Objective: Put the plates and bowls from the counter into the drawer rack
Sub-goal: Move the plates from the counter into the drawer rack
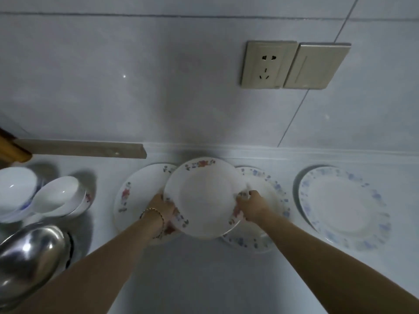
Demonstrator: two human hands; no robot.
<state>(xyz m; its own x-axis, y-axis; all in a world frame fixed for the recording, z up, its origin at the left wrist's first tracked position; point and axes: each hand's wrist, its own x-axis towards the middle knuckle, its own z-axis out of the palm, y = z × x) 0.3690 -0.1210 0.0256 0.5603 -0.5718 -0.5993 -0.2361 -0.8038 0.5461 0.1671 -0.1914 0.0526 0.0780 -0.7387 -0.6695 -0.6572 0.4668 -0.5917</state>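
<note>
Both hands hold a white plate with a red flower rim (204,196), lifted a little over the counter. My left hand (164,208) grips its left edge and my right hand (250,206) grips its right edge. Under it on the left lies a second red-flowered plate (138,191). Partly covered on the right lies a blue-flowered plate (269,196). Another blue-flowered plate (342,207) lies apart at the far right. White bowls (56,196) and a blue-patterned bowl (15,191) stand at the left. The drawer rack is out of view.
A steel bowl (31,252) sits at the lower left by the counter's front. A wooden board (81,148) lies along the back wall. A wall socket (267,64) and switch (316,65) are on the tiled wall above.
</note>
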